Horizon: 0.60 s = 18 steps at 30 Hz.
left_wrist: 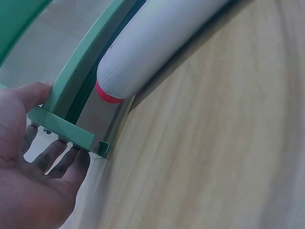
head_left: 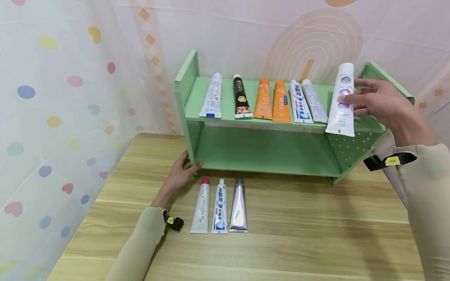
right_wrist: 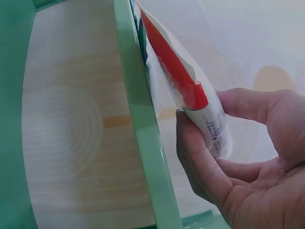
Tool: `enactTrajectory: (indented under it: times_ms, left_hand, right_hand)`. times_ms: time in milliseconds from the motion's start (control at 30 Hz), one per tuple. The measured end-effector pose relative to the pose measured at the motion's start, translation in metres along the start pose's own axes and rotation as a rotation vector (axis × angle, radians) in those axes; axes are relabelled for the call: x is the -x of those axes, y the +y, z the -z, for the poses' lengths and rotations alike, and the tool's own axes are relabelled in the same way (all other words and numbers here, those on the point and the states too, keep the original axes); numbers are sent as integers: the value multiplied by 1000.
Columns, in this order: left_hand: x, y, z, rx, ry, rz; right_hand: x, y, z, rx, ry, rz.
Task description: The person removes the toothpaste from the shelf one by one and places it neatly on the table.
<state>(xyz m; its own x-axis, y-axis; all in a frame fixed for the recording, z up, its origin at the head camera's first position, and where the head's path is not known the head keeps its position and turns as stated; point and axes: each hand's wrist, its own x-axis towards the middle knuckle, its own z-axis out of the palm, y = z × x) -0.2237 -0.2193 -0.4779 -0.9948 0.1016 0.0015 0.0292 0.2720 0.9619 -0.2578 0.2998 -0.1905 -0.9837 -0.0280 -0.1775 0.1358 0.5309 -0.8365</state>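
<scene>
My right hand (head_left: 384,101) holds a white toothpaste tube (head_left: 340,120) with purple and green round pictures, between thumb and fingers, at the right end of the green rack's upper shelf. The right wrist view shows a red stripe on the tube (right_wrist: 209,126), close above the shelf edge. My left hand (head_left: 180,173) grips the lower left end of the green rack (head_left: 263,150), thumb in front and fingers behind the side panel (left_wrist: 62,126). Just right of that hand, on the table, lies a white tube with a red cap (head_left: 200,210).
Along the upper shelf lie a white tube (head_left: 212,95), a black tube (head_left: 241,95), two orange tubes (head_left: 263,99) and two more white ones (head_left: 300,102). On the wooden table (head_left: 299,234), a blue-and-white tube (head_left: 219,210) and a silver tube (head_left: 239,208) lie before the rack.
</scene>
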Motion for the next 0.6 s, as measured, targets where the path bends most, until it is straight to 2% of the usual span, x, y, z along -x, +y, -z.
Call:
enactTrajectory:
  times_ms: [167,433,600]
  left_hand:
    - [-1,-1,0,-9,-2,-13]
    - [0,-1,1,-6,-1,-26]
    - [-1,-1,0,0,-6,-17]
  right_hand:
    - [8,1,-7,-56,70,41]
    - [19,3,-19,-159,117,123]
    - [26,4,-24,-153,142,140]
